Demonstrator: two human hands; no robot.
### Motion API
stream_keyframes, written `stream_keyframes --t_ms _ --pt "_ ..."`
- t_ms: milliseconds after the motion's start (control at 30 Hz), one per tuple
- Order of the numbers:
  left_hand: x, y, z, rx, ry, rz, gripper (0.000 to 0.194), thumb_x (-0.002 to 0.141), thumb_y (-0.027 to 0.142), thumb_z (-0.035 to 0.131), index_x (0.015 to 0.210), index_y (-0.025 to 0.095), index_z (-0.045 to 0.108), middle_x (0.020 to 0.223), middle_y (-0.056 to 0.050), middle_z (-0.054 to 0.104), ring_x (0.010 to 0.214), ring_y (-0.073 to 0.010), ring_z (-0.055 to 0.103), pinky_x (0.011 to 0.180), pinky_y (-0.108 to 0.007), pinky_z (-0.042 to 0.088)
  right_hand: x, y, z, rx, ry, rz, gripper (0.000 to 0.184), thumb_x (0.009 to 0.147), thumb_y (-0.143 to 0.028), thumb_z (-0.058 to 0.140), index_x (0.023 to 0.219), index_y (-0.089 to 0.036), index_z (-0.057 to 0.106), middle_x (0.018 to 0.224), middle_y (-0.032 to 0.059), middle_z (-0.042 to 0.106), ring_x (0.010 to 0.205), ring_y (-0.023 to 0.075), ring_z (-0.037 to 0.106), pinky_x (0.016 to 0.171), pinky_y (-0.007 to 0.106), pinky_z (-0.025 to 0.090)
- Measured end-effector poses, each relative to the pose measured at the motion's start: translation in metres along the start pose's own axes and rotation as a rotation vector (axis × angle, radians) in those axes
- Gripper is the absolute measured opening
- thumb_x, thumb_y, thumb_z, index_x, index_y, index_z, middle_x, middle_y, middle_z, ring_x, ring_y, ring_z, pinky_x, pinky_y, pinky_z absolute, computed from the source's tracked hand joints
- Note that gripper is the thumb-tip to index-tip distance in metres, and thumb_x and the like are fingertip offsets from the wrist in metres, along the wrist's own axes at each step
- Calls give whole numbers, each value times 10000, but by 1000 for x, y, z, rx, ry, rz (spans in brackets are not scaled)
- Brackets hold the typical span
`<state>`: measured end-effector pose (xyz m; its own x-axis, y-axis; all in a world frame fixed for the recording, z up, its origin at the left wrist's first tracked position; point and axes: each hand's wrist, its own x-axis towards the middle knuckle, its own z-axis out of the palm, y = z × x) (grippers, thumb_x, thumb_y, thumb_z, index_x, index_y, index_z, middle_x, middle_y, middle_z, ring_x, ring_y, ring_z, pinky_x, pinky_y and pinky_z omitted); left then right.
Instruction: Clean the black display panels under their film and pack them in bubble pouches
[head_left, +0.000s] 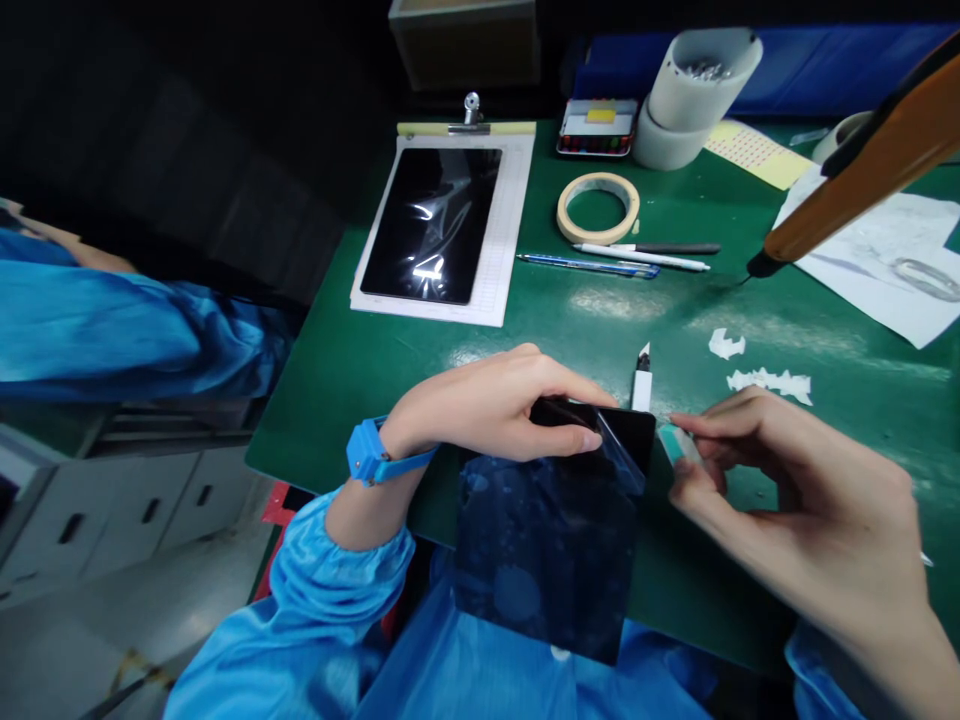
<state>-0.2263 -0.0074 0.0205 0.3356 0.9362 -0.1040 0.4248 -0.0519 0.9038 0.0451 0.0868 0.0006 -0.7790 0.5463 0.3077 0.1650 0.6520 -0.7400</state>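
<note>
At the near edge of the table: black glossy panel with a clear film flap, and a dark blotchy sheet below.
Left hand: grips the panel, thumb on top.
Right hand: pinches a green-and-white piece beside the panel's corner.

hands: 2 | pens: 3 | clipboard: 1 | knife: 1

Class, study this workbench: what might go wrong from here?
The knife, blade bare, lies just beyond the dark panel; the left hand might brush it. The dark sheet extends past the edge of the bench and could snag. The orange driver points tip-down and might get bumped.
</note>
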Motion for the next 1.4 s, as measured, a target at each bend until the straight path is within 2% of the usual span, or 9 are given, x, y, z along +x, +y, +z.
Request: stream_keyframes --t_ms 100,233,333,433,633,867,1100,1267,1400 --pt "-1 0 -1 -8 -4 -4 292 1087 248 734 1315 159 894 958 -24 901 612 -116 590 579 -243 436 3 1 -2 1 35 -9 142 1069 -196 753 1184 -270 714 928 11 660 713 151 656 609 291 586" --pt "-1 1 -1 1 2 -3 284 1087 246 731 1303 159 895 908 -11 890 580 -114 571 576 -254 430 4 -1 -10 -4 -48 -55 137 1072 -157 736 1154 -266 718 899 -9 655 715 130 637 613 280 551" --pt "0 0 1 4 1 9 285 1088 246 732 1308 150 887 936 -14 905 565 -111 586 587 -267 434 3 -4 -12 -117 72 -40 180 1097 -143 762 1213 -280 759 989 7 720 796 140 661 708 307 556" --pt "1 0 4 41 -15 -9 287 1093 267 724 1313 161 875 957 -14 914 564 -118 609 616 -284 442 4 -4 -7 -233 133 -134 226 1131 -162 741 1303 -304 778 1079 32 719 829 155 667 740 324 567" --pt "3 0 11 137 -39 -44 263 1092 268 740 1316 189 853 1066 -38 926 786 -186 790 737 -313 487 8 -5 -1 -324 42 -230 310 1125 -65 705 1347 -276 754 1124 69 694 929 184 695 769 334 554" --pt "5 0 10 153 -47 -46 250 1097 244 732 1301 158 848 1013 -29 903 730 -165 743 713 -320 461 8 -2 0 -353 -13 -284 317 1146 -107 714 1412 -278 733 1179 77 706 960 195 693 749 357 528" --pt "4 -3 11 204 -16 -47 215 1085 300 763 1224 167 857 910 -19 868 715 -183 731 742 -332 466 10 0 -17 -425 109 -135 150 1122 -173 724 1207 -292 758 1067 52 702 919 214 722 736 380 560" --pt "3 -4 13 206 -10 -42 184 1089 295 766 1214 193 857 1017 -41 897 834 -205 783 807 -334 491 11 15 -32 -465 10 -110 111 1117 -204 736 1189 -272 786 1045 45 714 913 215 739 724 363 574" --pt "4 -4 12 206 -24 -55 209 1095 334 751 1217 197 851 1026 -51 905 855 -221 797 796 -340 494 13 8 -27 -363 59 -115 194 1096 -150 794 1251 -267 799 1068 48 710 928 203 728 804 354 600"
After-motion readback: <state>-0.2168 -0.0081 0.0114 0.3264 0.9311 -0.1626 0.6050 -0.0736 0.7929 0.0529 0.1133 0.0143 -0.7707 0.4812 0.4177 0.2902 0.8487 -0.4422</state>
